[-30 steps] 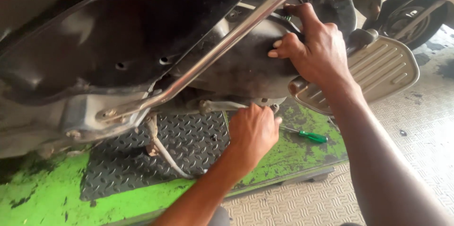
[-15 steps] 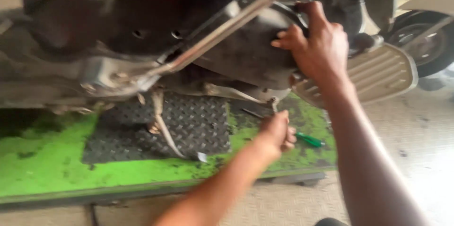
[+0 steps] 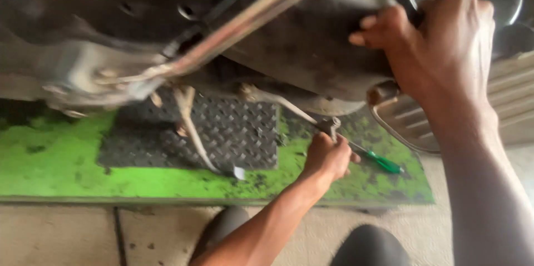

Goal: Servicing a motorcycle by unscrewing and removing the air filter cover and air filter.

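Note:
My right hand (image 3: 439,49) is raised at the upper right, its fingers curled over the edge of the scooter's dark engine casing (image 3: 311,49). Down at the green platform (image 3: 55,171), my left hand (image 3: 328,157) is closed around a small metal tool (image 3: 331,126) whose head sticks up above the fingers. Just right of that hand, a green-handled screwdriver (image 3: 382,161) lies on the platform. A chrome bar (image 3: 250,21) runs diagonally across the underside above.
A black diamond-plate mat (image 3: 239,132) covers the platform's middle. A thin metal stand lever (image 3: 194,138) hangs down onto it. The ribbed grey footboard (image 3: 411,121) sits beside my right wrist. Tiled floor and my knees (image 3: 370,246) are in front.
My left hand dropped from the underside to the platform by the screwdriver and now holds a metal tool. My right hand kept its grip; the view moved closer.

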